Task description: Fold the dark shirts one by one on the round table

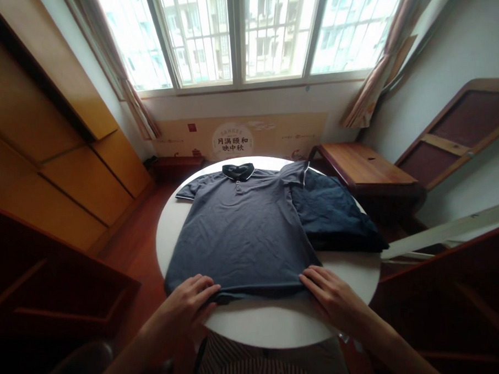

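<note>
A dark grey polo shirt (251, 231) lies spread front side up on a round white table (272, 324), its collar at the far side and its hem toward me. My left hand (195, 295) grips the hem near its left corner, fingers on top and thumb lower down by the edge. At the right corner of the hem, my right hand (326, 288) has its fingers closed on the cloth; its thumb is mostly hidden. Folded dark navy clothing (333, 211) rests to the right, partly under the shirt's right sleeve.
A wooden side table (364, 162) stands beyond the table on the right, near a leaning wood-framed panel (457, 128). Wooden cabinets (66, 162) line the left. Ahead are a barred window (235, 39), curtains and a printed banner (272, 133).
</note>
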